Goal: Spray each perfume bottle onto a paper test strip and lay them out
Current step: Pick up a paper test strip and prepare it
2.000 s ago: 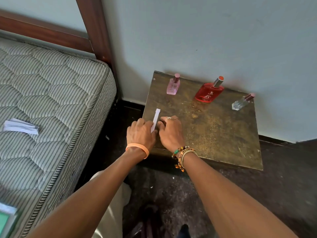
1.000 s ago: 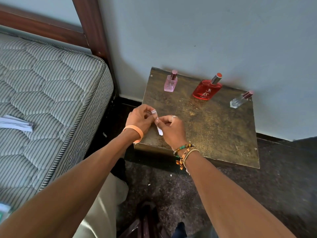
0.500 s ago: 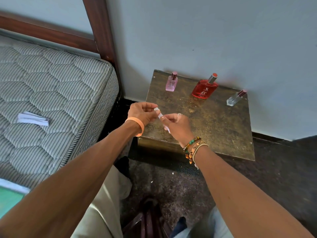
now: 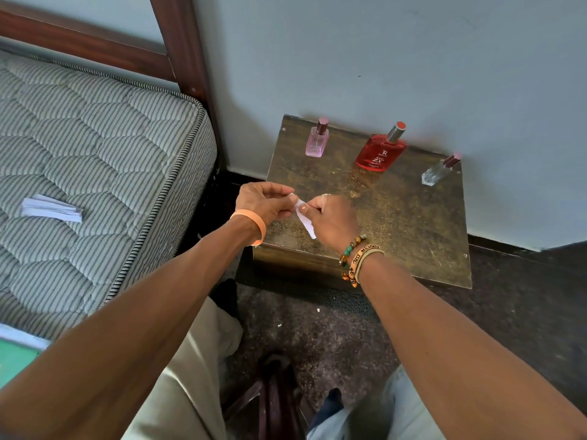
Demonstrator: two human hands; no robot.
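Left hand (image 4: 265,203) and right hand (image 4: 330,220) pinch a white paper test strip (image 4: 305,221) above the near-left edge of a worn brown tabletop (image 4: 413,223), where it lay flat two seconds ago; behind, a pink glass perfume bottle (image 4: 316,142), a red one (image 4: 379,152) and a clear one (image 4: 436,171) line the wall; a stack of spare white strips (image 4: 50,209) rests on the striped quilted mattress (image 4: 95,147).

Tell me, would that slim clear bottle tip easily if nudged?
Probably: the clear bottle looks tall and narrow, so a nudge could topple it. It appears glass, so likely fragile. Standing near the table's edge, it might fall off.
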